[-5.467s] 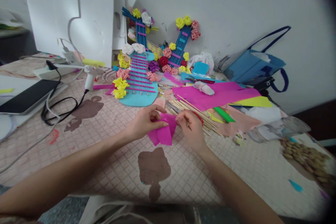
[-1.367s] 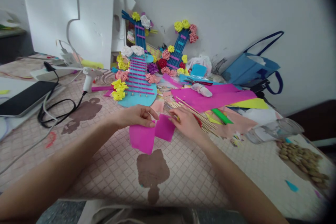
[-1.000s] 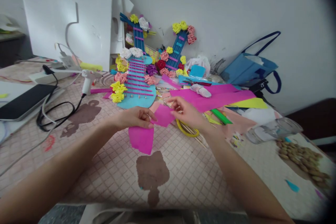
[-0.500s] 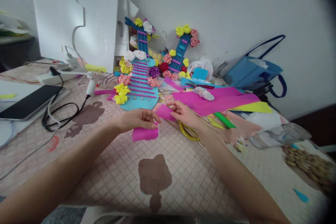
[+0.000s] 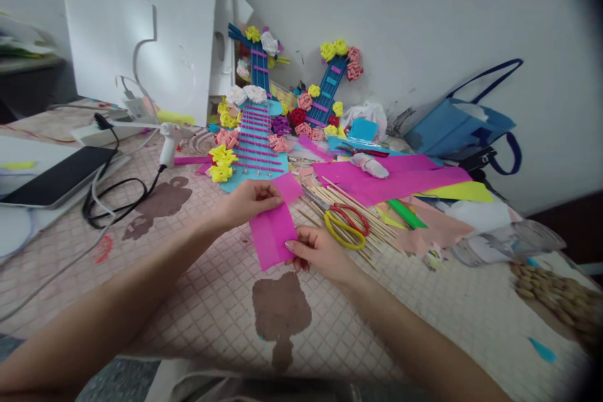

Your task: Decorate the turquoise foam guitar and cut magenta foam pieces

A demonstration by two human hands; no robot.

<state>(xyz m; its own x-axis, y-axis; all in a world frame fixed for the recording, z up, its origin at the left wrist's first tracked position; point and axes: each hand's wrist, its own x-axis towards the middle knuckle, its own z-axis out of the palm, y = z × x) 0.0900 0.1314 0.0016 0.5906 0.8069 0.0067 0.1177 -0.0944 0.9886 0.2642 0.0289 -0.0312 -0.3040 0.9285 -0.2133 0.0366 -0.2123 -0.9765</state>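
Note:
A strip of magenta crepe paper [image 5: 272, 235] hangs between my two hands above the checked tablecloth. My left hand [image 5: 252, 202] pinches it near its upper part, thumb on top, and a piece of the paper shows beyond the fingers. At the lower right corner, my right hand [image 5: 315, 252] grips the paper between thumb and fingers. Just right of the paper lie scissors [image 5: 346, 226] with red and yellow handles, on a bundle of thin wooden sticks [image 5: 377, 226]. Behind my left hand stands a blue paper guitar [image 5: 257, 144] trimmed with paper flowers.
A white glue gun [image 5: 168, 147] with a black cord stands at left, near a dark tablet [image 5: 56, 176]. A second flowered guitar [image 5: 327, 94] leans on the wall. Magenta paper sheets [image 5: 414, 176], a clear jar [image 5: 509, 242] and a blue bag [image 5: 461, 122] are at right.
My right hand has moved down and toward me to the paper's lower corner, uncovering the scissors and sticks. More of the magenta paper now shows spread out between my hands.

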